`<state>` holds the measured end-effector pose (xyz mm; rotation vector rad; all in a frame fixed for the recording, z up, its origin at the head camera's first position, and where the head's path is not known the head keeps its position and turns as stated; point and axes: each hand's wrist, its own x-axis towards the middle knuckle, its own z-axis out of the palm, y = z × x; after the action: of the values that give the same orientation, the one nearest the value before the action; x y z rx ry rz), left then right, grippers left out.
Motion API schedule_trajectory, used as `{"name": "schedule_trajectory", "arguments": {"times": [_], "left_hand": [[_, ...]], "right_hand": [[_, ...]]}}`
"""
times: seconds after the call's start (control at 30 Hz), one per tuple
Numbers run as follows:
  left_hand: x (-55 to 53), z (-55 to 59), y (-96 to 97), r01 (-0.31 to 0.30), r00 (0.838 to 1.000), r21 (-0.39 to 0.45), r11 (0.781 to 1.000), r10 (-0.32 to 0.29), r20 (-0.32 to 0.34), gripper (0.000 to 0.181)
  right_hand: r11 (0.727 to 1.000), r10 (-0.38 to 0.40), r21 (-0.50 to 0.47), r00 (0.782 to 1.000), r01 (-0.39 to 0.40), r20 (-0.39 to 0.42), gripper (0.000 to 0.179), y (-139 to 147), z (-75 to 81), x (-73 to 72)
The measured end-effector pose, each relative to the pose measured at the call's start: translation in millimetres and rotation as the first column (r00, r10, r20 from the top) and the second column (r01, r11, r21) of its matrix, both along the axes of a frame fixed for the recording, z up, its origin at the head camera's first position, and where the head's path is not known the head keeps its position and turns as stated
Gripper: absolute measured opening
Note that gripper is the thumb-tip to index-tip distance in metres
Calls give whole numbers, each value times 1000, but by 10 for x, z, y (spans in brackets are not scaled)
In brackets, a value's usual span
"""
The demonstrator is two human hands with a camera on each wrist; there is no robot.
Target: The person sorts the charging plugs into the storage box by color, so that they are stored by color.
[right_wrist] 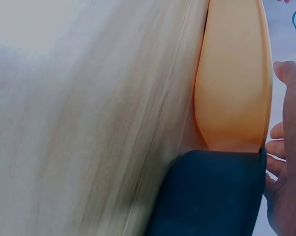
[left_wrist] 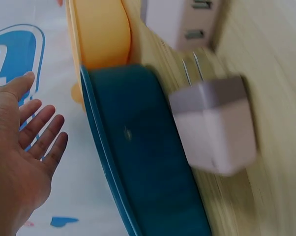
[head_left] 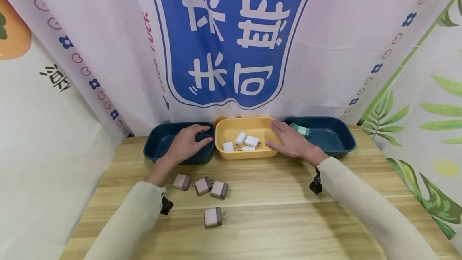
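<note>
My left hand (head_left: 184, 146) is held over the left dark blue bin (head_left: 153, 156), fingers loosely extended and nothing in them. In the left wrist view that hand (left_wrist: 22, 132) appears beside the bin's rim with spread fingers. My right hand (head_left: 291, 141) reaches over the adjoining edges of the yellow bin (head_left: 267, 155) and the right dark blue bin (head_left: 348, 143); its fingers are relaxed and hold nothing. Several white charger plugs (head_left: 252, 141) lie in the yellow bin. A mint green charger plug (head_left: 303, 131) lies in the right bin, partly hidden by my right hand.
Several pinkish charger plugs with grey ends, among them one (head_left: 213, 217) nearer me, lie on the wooden table (head_left: 274, 220). The three bins stand side by side along its back edge, against a printed curtain (head_left: 321, 63). More fabric hangs on both sides.
</note>
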<state>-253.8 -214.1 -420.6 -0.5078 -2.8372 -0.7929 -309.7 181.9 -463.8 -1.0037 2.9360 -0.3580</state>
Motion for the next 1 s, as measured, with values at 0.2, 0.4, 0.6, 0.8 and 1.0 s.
{"name": "schedule_trajectory", "arguments": {"times": [0.2, 0.4, 0.6, 0.8, 1.0], "left_hand": [[84, 9, -244, -31, 999, -47, 998, 31, -11, 54], [154, -24, -524, -60, 998, -98, 993, 58, -20, 64], [186, -115, -844, -63, 996, -133, 989, 54, -70, 75], [202, -205, -1134, -72, 997, -178, 981, 68, -28, 89], [221, -273, -1333, -101, 993, -253, 962, 112, 26, 101]], "right_hand": [[999, 29, -36, 998, -31, -48, 88, -49, 71, 93], [993, 83, -73, 989, -93, -123, 85, -184, 175, 246], [977, 174, -83, 956, -198, -234, 84, -330, 232, 426], [950, 255, -110, 927, -294, -275, 85, -484, 269, 655], [920, 347, -99, 907, -378, -237, 86, -657, 275, 887]]}}
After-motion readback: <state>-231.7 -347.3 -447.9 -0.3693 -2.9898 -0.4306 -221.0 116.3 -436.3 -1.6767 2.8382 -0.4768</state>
